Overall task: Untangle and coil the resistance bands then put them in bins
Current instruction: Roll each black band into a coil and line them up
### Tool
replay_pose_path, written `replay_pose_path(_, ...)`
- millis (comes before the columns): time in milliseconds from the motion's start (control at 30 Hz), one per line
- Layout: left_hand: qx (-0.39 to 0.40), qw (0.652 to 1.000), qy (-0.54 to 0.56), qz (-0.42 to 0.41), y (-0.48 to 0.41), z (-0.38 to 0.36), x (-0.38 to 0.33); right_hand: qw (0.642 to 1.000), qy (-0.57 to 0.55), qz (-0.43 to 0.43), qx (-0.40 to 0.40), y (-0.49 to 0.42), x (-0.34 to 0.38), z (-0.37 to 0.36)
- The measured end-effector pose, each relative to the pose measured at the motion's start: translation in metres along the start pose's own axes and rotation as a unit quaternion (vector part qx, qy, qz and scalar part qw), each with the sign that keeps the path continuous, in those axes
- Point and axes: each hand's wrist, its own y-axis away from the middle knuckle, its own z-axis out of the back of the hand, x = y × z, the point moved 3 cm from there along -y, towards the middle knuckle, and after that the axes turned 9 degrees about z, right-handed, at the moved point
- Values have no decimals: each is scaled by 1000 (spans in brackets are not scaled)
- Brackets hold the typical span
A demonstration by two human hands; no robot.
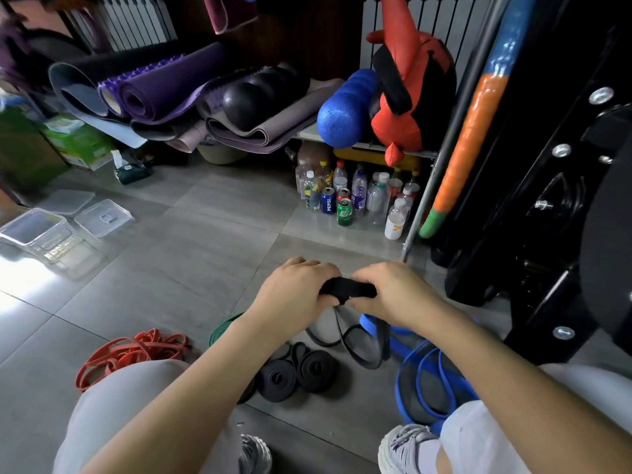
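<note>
With curled fingers, the left hand point(294, 289) and right hand point(393, 293) gripped the black band point(349, 289); a slackened grip might have let it spring loose, its hanging tail snagging the blue band point(368, 325) at near right.

band point(349, 289): matt black rubber | bins point(34, 230): clear plastic | floor point(205, 241): smooth tile

A grey tiled floor point(212, 234) with thin dark joints fills the room, washed by a bright glare point(20, 278) at 9 o'clock. At 11 o'clock a white ribbed radiator point(136, 22) stands against the wall, with a dark brown wall panel point(301, 39) at 12 o'clock and a second white radiator point(444, 15) at 1 o'clock. Rolled purple and grey exercise mats point(164, 90) lie piled below. A black bolted steel frame point(533, 206) rises at 3 o'clock.
</note>
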Motion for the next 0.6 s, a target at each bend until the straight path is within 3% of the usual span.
replay_pose_path(100,14,998,51,38,-1,1,2,1000,-26,3,-11,0,1,-2)
replay_pose_path(200,-7,983,155,95,-4,8,3,985,-157,-22,-62,0,-1,4)
replay_pose_path(367,-27,914,377,149,-8,20,3,927,-350,-44,-123,-2,-3,12)
replay_pose_path(467,-22,840,517,161,-5,20,1,905,-394,-13,-159,-2,1,14)
replay_pose_path(600,17,685,705,183,-5,16,-1,876,-445,21,-185,-4,7,13)
